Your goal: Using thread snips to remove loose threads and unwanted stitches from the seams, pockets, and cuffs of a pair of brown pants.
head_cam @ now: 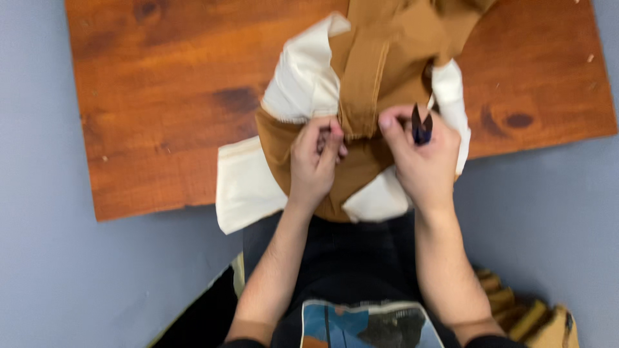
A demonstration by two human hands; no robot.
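**Two hands pinch a brown garment at the near edge of the bench**

A brown garment with off-white pocket linings lies bunched on a reddish wooden bench, spilling over its near edge toward the person. The fabric runs from the far edge of the view down to the person's lap, with a folded brown band down its middle.

The left hand is closed, its fingers curled in and pinching a fold of the brown cloth just left of the band. The right hand is also closed: its thumb presses the cloth just right of the band, and the other fingers grip a small pair of dark blue thread snips, blades pointing to the far side, just above the fabric. The two hands sit near each other, with the band between them.

Off-white lining shows on both sides of the hands: a large piece hangs over the bench edge at the left, a narrower strip lies behind the right hand, and a smaller flap sits below, between the wrists. These loose pieces crowd the spot being held.

The bench is bare wood with dark knots to left and right. Grey floor surrounds it. At the near right, beside the right forearm, lies a stack of tan folded fabric.
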